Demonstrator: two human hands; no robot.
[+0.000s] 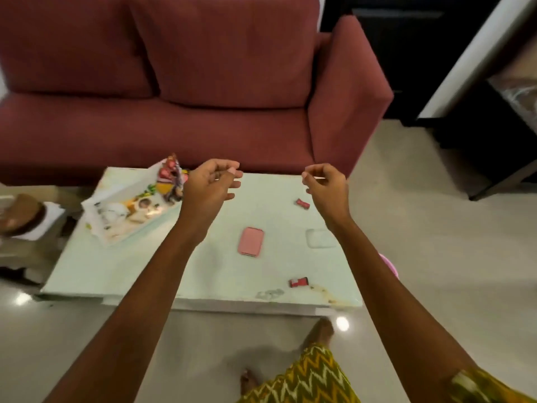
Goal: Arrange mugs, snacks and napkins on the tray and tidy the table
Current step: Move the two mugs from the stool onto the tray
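Two small red wrapped snacks lie on the pale green tabletop (116, 271): one snack (302, 203) towards the far right, just beside the right wrist, and the other snack (298, 282) near the front edge. Between them sit a flat pink rounded rectangle (250, 241) and, to its right, a clear rounded piece (319, 238) almost the colour of the surface; what either is cannot be told. At the far left corner a glossy printed packet (128, 212) leans tilted, with a red-and-white wrapper (170, 173) standing up behind it, partly hidden by the left hand (207, 187). That hand hovers above the far edge, fingers loosely curled and holding nothing; the right hand (327, 184) hangs likewise, thumb and forefinger nearly pinched, empty. The tabletop looks painted and worn, stained brown at its front right corner. Beyond stands a maroon fabric sofa (203, 68); the floor (436, 228) is shiny pale tile.
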